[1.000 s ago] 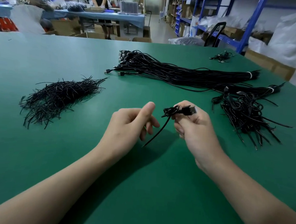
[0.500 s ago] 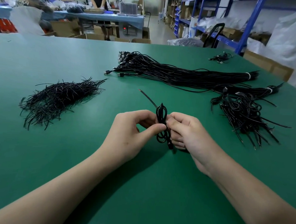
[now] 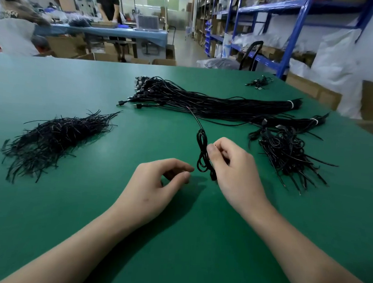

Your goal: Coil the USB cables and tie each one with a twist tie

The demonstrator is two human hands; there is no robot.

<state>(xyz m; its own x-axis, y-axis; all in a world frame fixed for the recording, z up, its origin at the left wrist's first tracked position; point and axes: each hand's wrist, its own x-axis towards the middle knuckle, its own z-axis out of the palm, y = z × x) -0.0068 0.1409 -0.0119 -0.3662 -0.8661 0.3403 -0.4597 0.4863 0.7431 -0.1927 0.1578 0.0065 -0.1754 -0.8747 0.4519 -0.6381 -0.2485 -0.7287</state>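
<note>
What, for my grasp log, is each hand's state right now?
Left hand: open, fingers loosely curled, nothing visible in them.
Right hand: closed, fingers pinching the coiled cable.

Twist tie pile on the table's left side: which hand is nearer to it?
Left. The left hand is to the right of the twist tie pile, not touching it. The right hand is farther right, pinching the coiled cable.

On the flat green worktop (image 3: 70,200), taking the looped black USB cable (image 3: 202,154) in the right hand (image 3: 233,169) as centre, the loose heap of thin black twist ties (image 3: 56,138) lies at nine o'clock, the long banded bundle of straight black cables (image 3: 205,101) at twelve, the pile of coiled black cables (image 3: 288,153) at three.
</note>
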